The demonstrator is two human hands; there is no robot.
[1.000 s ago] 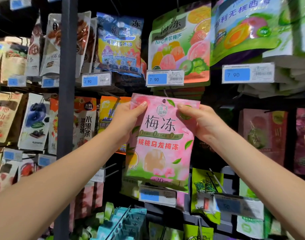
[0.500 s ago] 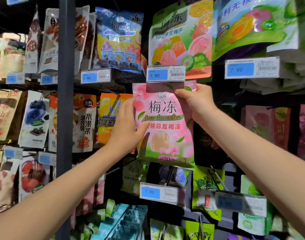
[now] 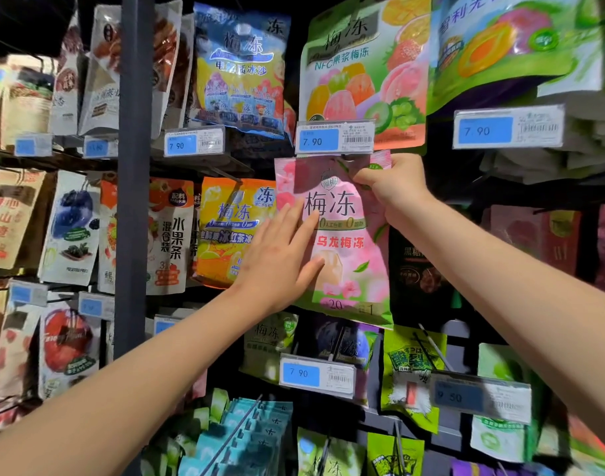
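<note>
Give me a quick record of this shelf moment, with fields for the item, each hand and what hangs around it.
Setting: shop wall of hanging snack pouches
Item: pink pouch, upright, top edge just under a 7.90 price tag
Grip: right hand pinches its top right corner
Support: left hand lies flat on its front, fingers straight
Left neighbour: orange pouch
Above: fruit jelly pouch
Peg: cannot tell whether the pouch hangs on it

"梅冻" on pink pouch (image 3: 349,266)
</note>
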